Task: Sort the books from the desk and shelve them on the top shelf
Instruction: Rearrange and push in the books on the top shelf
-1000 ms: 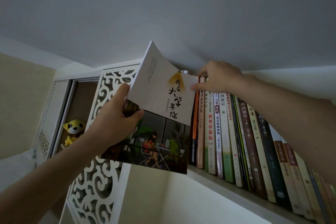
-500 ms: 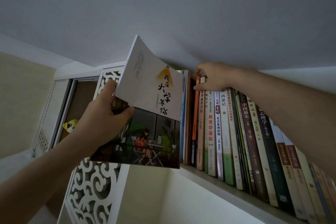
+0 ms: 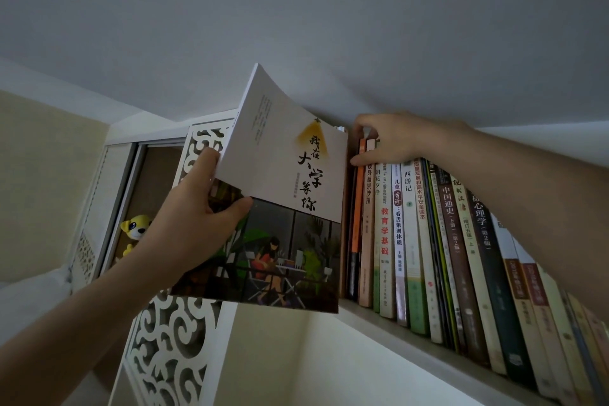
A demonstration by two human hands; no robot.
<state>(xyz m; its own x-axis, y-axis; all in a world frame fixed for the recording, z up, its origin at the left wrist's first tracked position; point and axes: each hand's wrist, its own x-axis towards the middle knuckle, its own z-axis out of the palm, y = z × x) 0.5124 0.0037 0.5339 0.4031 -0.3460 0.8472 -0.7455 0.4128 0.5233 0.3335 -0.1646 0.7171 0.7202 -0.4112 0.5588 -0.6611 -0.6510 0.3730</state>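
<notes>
The left hand holds a paperback book up at the left end of the top shelf, thumb pressed on the front cover and the fingers curled behind the outer edge, so the grip is firmly closed on the book. The cover faces the camera — white in its upper half with black brush lettering and a yellow patch, a dark drawing of a seated figure among plants and chairs in the lower half. The book stands nearly upright, its top corner bent back and leaning away to the left, and its right edge lies against the first books of the row; whether its bottom edge rests on the shelf board cannot be told, since it hangs in front of the board's left end. The right hand reaches over the tops of the shelved books, fingers curled around the upper ends of the orange and pink spines at the left of the row, the thumb lying lower across them. The row runs off to the right in a tight line of upright spines, white, green, brown and dark. Behind the left hand stands a white fretwork panel with scroll cut-outs, and farther left a yellow toy dog sits in a dim recess, under the grey ceiling.
</notes>
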